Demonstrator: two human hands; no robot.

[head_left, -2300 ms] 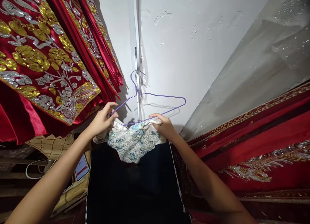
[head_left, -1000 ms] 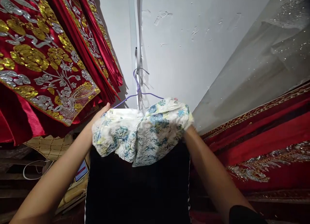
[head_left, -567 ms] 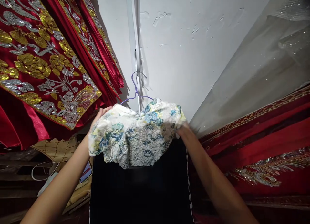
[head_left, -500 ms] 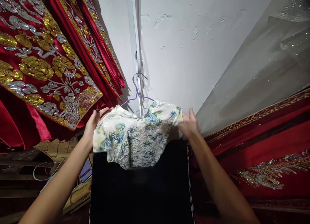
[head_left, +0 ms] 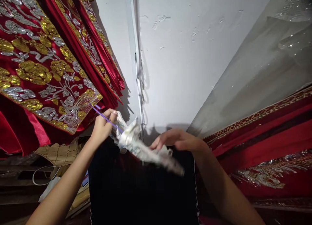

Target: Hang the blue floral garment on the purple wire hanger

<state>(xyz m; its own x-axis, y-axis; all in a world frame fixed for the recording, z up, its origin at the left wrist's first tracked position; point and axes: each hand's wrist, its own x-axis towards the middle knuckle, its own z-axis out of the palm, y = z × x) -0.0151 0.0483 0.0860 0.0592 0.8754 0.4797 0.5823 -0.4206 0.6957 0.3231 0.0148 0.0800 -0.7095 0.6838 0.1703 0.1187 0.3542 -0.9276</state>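
Note:
My left hand (head_left: 104, 126) is closed around a purple wire hanger (head_left: 97, 110), whose hook end points up and left. A white short-sleeved top (head_left: 136, 143) with a blue and green floral print hangs from it. The top is tilted, seen nearly edge-on, and blurred at its lower right end. Just above that end is my right hand (head_left: 181, 140), its fingers stretched out and apart. Its fingertips are at the cloth; whether they touch it I cannot tell.
Red drapes (head_left: 60, 72) with gold and silver embroidery hang at the left. A white strip (head_left: 139, 88) runs down the wall (head_left: 175, 72). Sheer glittery fabric (head_left: 243, 85) and red embroidered cloth (head_left: 275, 137) are at the right. A white cable (head_left: 36, 178) lies lower left.
The hanger has come off the wall strip and moved left into my left hand. The top has turned from facing me to edge-on. My right hand has moved inward and down.

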